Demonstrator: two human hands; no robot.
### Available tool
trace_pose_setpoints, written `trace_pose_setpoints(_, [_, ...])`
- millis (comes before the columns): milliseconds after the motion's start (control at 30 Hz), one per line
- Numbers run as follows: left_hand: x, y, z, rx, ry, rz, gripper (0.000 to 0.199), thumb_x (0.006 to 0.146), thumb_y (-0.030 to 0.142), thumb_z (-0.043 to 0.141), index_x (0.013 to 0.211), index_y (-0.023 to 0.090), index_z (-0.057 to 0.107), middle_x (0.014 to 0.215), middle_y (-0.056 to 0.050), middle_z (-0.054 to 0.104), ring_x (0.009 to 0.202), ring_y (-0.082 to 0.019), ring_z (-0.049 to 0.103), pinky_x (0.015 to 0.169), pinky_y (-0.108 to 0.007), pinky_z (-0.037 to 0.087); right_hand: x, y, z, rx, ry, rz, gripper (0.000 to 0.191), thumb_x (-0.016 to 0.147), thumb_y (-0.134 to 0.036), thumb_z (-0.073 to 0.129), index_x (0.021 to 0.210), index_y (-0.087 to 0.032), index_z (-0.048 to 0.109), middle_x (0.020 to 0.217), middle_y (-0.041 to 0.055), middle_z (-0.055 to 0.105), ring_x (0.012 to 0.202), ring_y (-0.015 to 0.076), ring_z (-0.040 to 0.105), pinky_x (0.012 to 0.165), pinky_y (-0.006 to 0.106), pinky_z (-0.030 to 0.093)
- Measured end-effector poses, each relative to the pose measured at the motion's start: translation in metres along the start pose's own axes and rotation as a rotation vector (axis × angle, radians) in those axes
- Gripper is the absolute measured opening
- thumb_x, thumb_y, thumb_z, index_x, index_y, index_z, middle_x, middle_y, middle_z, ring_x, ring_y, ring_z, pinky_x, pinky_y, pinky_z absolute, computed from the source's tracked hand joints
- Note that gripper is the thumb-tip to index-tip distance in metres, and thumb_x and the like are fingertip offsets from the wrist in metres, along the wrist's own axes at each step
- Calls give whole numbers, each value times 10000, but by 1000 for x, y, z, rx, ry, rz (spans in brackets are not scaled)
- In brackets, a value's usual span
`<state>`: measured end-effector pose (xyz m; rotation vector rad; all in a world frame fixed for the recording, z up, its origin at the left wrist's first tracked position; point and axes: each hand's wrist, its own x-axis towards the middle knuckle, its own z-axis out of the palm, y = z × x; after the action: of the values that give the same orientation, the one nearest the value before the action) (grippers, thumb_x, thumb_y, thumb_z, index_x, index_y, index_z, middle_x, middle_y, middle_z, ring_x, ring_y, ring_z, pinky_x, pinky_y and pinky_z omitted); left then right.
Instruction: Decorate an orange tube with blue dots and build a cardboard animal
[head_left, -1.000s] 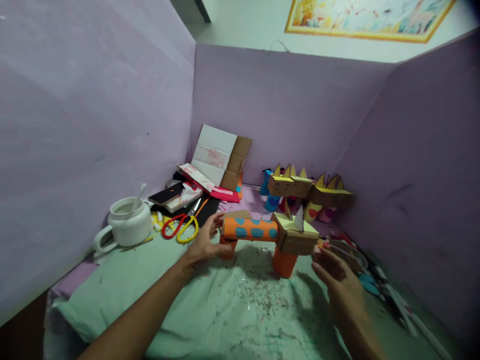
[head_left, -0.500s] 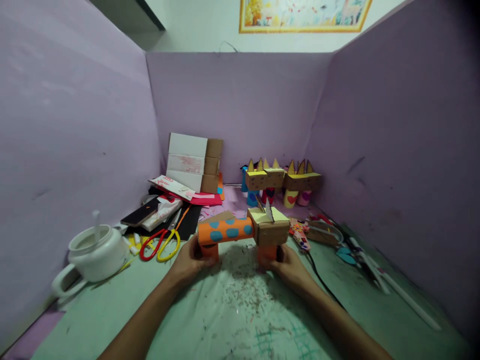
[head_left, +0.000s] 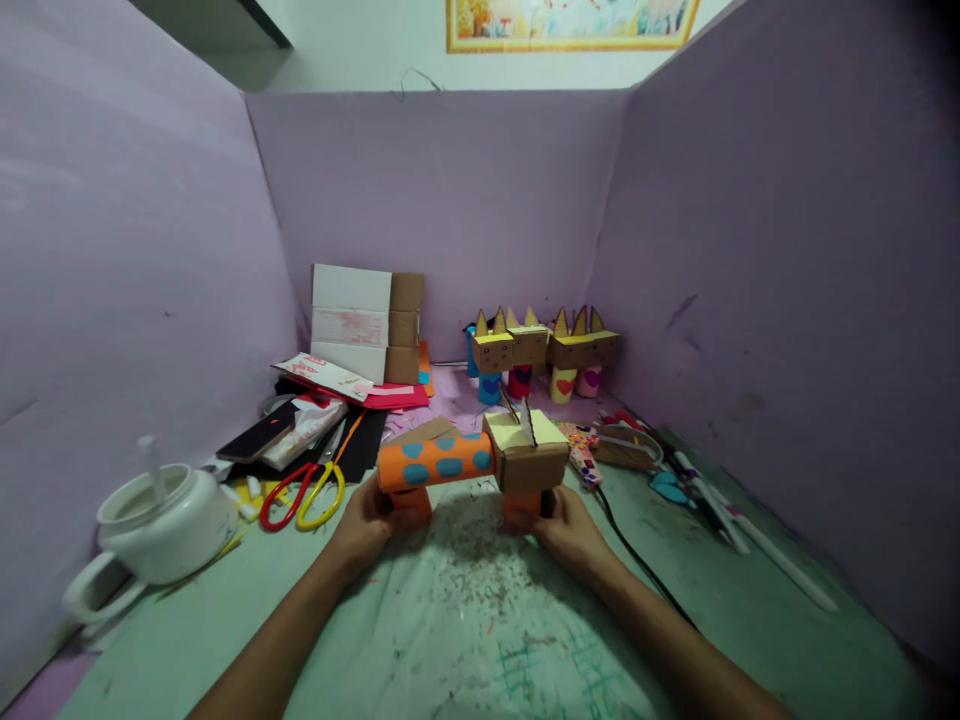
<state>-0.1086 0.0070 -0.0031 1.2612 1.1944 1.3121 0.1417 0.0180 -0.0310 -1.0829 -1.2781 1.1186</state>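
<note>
An orange cardboard-tube animal (head_left: 437, 462) with blue spots stands on the green table cover in front of me. Its head is a brown box (head_left: 531, 466) with a pale yellow top and two pointed ears. My left hand (head_left: 371, 520) is closed around the orange leg tube at the left end. On the other side my right hand (head_left: 568, 525) grips the orange leg tube below the box head. Some of the fingers of both hands are hidden behind the legs.
Scissors with red and yellow handles (head_left: 320, 508) and a white teapot (head_left: 169, 525) lie to the left. Similar box-headed animals (head_left: 529, 347) stand at the back. A patterned glue gun (head_left: 582, 460) with a black cord and several pens (head_left: 712, 505) are at the right.
The whole scene has shifted slightly left in view as the camera turned. Both hands keep their hold on the cardboard animal's legs.
</note>
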Motion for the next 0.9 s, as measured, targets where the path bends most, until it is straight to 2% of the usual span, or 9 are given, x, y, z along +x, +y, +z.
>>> trace_pose_setpoints(133, [3,-13,-7,7,-72,-9,488,486,188,811,938,160,632,787,-30,684,779,-236,653,714,-361,540,0,4,-1,-4,-29,-3,272,505,-200,734,733,-174,590,747,30,658,746,236,615,669,334,518])
trace_pose_setpoints(233, [5,-15,-17,6,-125,8,682,477,200,840,1111,187,591,1015,-86,689,976,-297,644,806,-397,537,-1,6,-2,-52,-21,-26,243,526,-232,735,722,-182,602,754,40,672,770,260,626,665,342,522])
trace_pose_setpoints(367, [6,-3,-27,-61,-77,211,961,518,355,854,1361,221,412,1370,-172,509,1258,-350,489,1003,-440,440,0,7,-3,-87,-1,-42,190,539,-216,708,688,-188,594,706,30,652,733,253,610,630,332,509])
trace_pose_setpoints(433, [6,4,-27,-97,-36,323,917,602,440,798,1393,240,379,1425,-166,457,1293,-340,454,1039,-439,409,1,7,-3,-55,-14,-39,201,528,-189,694,699,-180,590,697,17,638,698,228,593,627,323,495])
trace_pose_setpoints(533, [4,11,-23,-47,-12,407,716,697,477,722,1329,238,487,1425,-138,471,1297,-328,450,1032,-415,422,1,3,-1,-23,-18,-29,207,509,-175,687,683,-178,575,668,-1,615,658,198,564,627,311,471])
trace_pose_setpoints(700, [0,20,-15,146,-13,386,559,719,446,712,1184,152,612,1264,-147,614,1169,-313,570,985,-387,468,0,-3,1,-1,-17,3,267,476,-187,720,699,-173,575,717,5,621,684,186,550,658,303,454])
trace_pose_setpoints(900, [1,23,-12,182,50,359,523,679,394,744,1100,106,630,1122,-146,684,1044,-298,636,914,-363,505,1,-1,0,19,-29,42,365,480,-186,741,813,-159,592,796,24,638,747,198,554,659,295,463])
